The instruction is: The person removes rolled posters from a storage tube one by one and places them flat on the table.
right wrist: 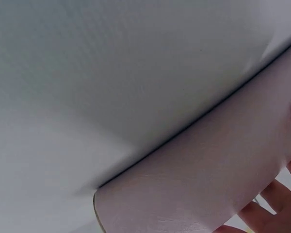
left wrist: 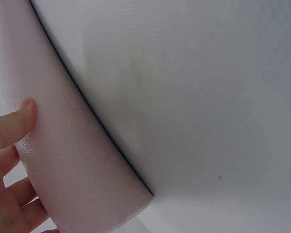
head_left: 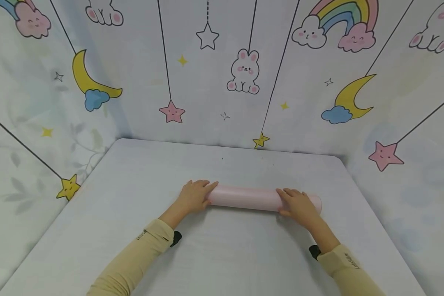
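A pink roll (head_left: pixel 246 198) of smooth, leather-like sheet lies crosswise on the white tabletop. My left hand (head_left: pixel 194 196) grips its left end; in the left wrist view the thumb (left wrist: pixel 25 116) presses on the near side and the fingers reach round the far side. Toward the right end, my right hand (head_left: pixel 299 207) holds the roll in the same way, with a short length sticking out past it. In the right wrist view several fingers (right wrist: pixel 279 196) curl along the roll's far side, and most of that thumb is cut off by the frame edge.
The white table (head_left: pixel 133 164) has rounded far corners and meets a patterned wall cloth (head_left: pixel 214 82) at the back and both sides. A few tiny dark specks dot the far part of the table. A black wrist device (head_left: pixel 176 238) shows at each cuff.
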A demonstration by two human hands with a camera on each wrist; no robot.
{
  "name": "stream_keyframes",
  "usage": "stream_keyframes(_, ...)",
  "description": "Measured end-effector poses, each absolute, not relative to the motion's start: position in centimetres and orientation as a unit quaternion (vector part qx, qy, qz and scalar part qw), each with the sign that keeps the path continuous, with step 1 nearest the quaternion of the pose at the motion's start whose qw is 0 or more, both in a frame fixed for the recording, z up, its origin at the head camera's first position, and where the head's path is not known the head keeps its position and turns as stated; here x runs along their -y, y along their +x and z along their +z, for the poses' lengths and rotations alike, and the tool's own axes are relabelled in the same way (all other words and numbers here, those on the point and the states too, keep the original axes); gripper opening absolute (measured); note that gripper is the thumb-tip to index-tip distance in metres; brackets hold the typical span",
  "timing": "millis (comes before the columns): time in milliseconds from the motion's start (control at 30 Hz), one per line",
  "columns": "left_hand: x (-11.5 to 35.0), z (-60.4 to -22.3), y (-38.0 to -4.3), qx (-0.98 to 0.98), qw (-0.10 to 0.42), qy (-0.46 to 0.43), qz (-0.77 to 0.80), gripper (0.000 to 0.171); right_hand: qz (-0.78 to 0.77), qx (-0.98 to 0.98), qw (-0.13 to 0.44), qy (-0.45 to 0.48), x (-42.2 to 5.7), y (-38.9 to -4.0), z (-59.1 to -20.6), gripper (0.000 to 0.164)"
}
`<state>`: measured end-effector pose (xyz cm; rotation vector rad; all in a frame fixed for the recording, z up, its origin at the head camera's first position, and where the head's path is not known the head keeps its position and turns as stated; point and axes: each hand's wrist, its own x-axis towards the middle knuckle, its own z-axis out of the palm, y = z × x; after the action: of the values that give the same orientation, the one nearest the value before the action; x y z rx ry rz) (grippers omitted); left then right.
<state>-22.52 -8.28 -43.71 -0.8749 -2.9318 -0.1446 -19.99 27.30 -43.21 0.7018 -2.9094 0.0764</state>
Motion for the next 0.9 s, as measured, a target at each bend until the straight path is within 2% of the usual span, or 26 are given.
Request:
stream_keyframes(167,8.3,-43.5,-22.4,0.956,0.041,-0.284,-0.059,0.06,0.021,0.964,0.089,0.249,-26.4,-20.3,-43.4,0.062)
stream_keyframes(733,7.7,-43.4,-22.6,0.956,0.035,-0.283,-0.076,0.06,-0.009,0.957,0.065,0.282,-21.8,-21.3,-43.0,0.062)
stream_keyframes(900,7.7,-43.2,-22.6,0.957,0.028,-0.278,-0.072,0.059,-0.011,0.951,0.072,0.299,-20.9,-21.7,-43.1,0.061)
